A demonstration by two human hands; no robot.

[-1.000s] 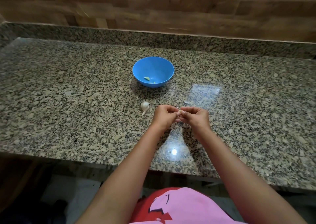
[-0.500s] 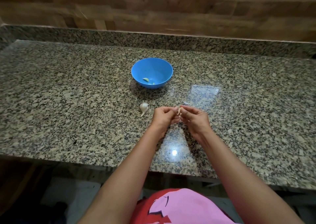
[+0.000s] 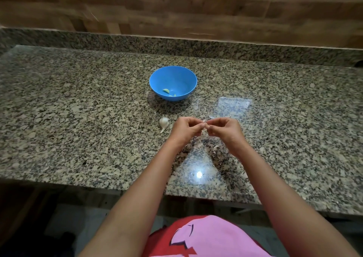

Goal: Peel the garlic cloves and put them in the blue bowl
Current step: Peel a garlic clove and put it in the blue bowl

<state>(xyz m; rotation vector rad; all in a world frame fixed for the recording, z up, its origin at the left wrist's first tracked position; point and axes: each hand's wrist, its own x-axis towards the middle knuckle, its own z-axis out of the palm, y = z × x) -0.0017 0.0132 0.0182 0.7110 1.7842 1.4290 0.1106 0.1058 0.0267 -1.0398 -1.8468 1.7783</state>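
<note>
A blue bowl point(image 3: 184, 76) stands on the granite counter, with two pale peeled garlic cloves point(image 3: 166, 90) lying near its bottom. Just in front of it and to the left lies a white garlic bulb piece point(image 3: 164, 122) with a short stem. My left hand point(image 3: 186, 130) and my right hand point(image 3: 224, 130) meet fingertip to fingertip above the counter, both pinching a small garlic clove point(image 3: 204, 121). The fingers hide most of that clove.
Thin scraps of garlic skin point(image 3: 216, 147) lie on the counter under my hands, and another skin scrap point(image 3: 212, 116) sits just beyond them. The granite counter point(image 3: 78, 119) ends at a raised granite back edge below a wooden wall. Its front edge runs under my forearms.
My hands stay together on the clove at nearly the same spot. The fingers have shifted slightly around it.
</note>
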